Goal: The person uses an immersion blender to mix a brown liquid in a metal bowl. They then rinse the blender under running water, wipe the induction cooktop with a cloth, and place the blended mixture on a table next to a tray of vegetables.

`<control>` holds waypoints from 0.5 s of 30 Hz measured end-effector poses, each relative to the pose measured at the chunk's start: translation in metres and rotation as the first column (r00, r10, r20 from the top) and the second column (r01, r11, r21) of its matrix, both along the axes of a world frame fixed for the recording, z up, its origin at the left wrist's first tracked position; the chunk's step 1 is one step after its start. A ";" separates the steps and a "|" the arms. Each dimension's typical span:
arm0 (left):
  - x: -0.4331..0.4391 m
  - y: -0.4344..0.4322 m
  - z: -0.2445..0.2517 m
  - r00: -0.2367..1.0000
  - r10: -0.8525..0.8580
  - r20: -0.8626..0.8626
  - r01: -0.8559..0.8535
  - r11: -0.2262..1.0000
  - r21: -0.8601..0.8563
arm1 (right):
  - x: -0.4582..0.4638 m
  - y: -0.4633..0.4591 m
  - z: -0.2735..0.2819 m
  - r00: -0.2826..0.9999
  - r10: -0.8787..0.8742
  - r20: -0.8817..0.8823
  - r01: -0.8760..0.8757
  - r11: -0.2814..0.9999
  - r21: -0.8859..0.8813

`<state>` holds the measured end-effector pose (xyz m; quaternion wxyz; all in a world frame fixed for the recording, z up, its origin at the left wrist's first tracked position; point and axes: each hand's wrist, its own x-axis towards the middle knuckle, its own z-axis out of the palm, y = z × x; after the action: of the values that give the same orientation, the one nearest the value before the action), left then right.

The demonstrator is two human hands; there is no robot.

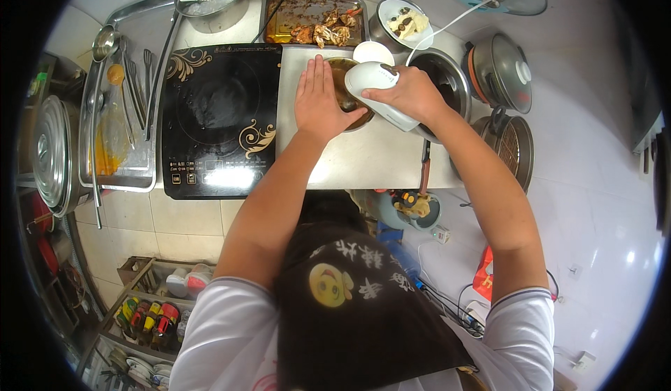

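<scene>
In the head view my right hand grips a white electric hand mixer from the right, its body over a round metal bowl of brownish liquid. The mixer's lower end is hidden beneath its body. Flat against the bowl's left side lies my left hand, fingers extended and thumb reaching along the near rim. A small white round dish touches the bowl's far side. Right of the bowl stands a dark-looking metal pot, partly behind my right hand. The mixer's white cord runs up and right.
An induction cooktop lies left. Behind are a metal tray with browned food pieces and a white bowl of pale food. A long tray holds ladles. A brown-handled utensil overhangs the counter's front edge; lidded pots stand right.
</scene>
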<state>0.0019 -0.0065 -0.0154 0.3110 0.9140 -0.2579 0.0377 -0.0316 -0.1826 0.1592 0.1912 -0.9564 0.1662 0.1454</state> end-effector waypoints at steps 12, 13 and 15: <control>-0.001 0.001 0.002 1.000 0.006 0.013 -0.006 0.999 -0.032 | 0.011 0.006 -0.013 0.993 -0.002 0.118 0.005 1.000 -0.027; -0.001 0.002 0.002 1.000 0.005 0.013 -0.004 1.000 -0.029 | 0.014 0.008 -0.009 0.996 -0.008 0.085 0.009 1.000 -0.010; -0.001 0.002 0.003 1.000 0.001 0.012 -0.001 1.000 -0.014 | 0.017 0.012 -0.005 0.999 -0.009 0.053 0.008 1.000 0.020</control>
<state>0.0011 -0.0046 -0.0127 0.3157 0.9117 -0.2590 0.0449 -0.0150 -0.1706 0.1546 0.2057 -0.9572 0.1639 0.1210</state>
